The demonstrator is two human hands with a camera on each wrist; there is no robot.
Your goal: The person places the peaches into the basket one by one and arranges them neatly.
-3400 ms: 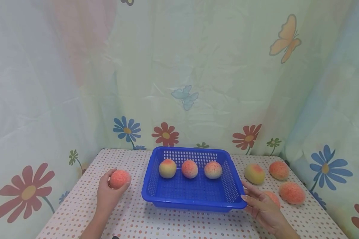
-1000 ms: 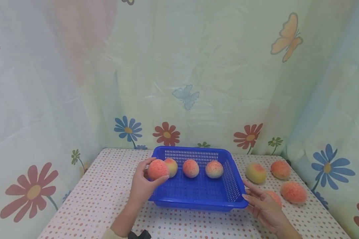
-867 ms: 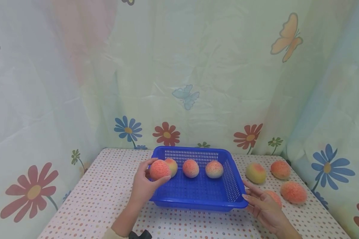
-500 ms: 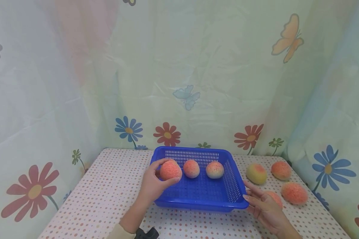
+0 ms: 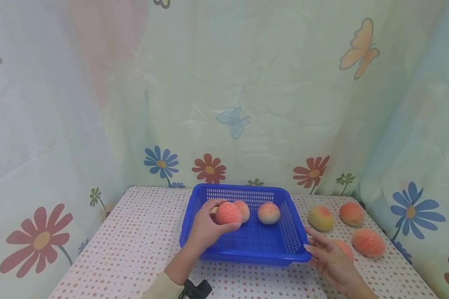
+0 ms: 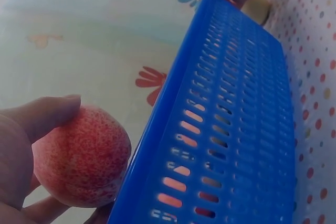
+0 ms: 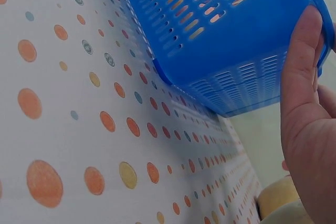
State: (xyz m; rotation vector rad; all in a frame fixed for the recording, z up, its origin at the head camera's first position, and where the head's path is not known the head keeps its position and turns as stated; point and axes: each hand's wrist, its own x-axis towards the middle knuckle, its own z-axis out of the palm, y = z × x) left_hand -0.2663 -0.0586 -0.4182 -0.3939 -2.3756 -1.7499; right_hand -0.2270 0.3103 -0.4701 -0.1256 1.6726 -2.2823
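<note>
My left hand (image 5: 205, 228) holds a red peach (image 5: 229, 214) over the blue plastic basket (image 5: 243, 256), thumb in front and fingers behind. In the left wrist view that peach (image 6: 86, 156) shows just past the basket's rim. My right hand (image 5: 331, 259) pinches the basket's right front corner, its thumb along the rim, as the right wrist view also shows. Inside the basket, a speckled pale-red peach (image 5: 268, 213) sits at the right. The held fruit partly covers another red peach (image 5: 245, 210), and a yellowish one is mostly hidden behind my left hand.
Right of the basket lie a yellow-green peach (image 5: 321, 218), a red peach (image 5: 351, 214), and a larger red one (image 5: 368, 242). My right hand partly hides another peach (image 5: 346, 250). The dotted tablecloth (image 5: 134, 249) meets a flowered curtain (image 5: 224, 83) at the back.
My left hand has brought the red peach from the table's left side rightward over the basket, passing in front of the yellowish peach. My right hand has stayed at the basket's corner.
</note>
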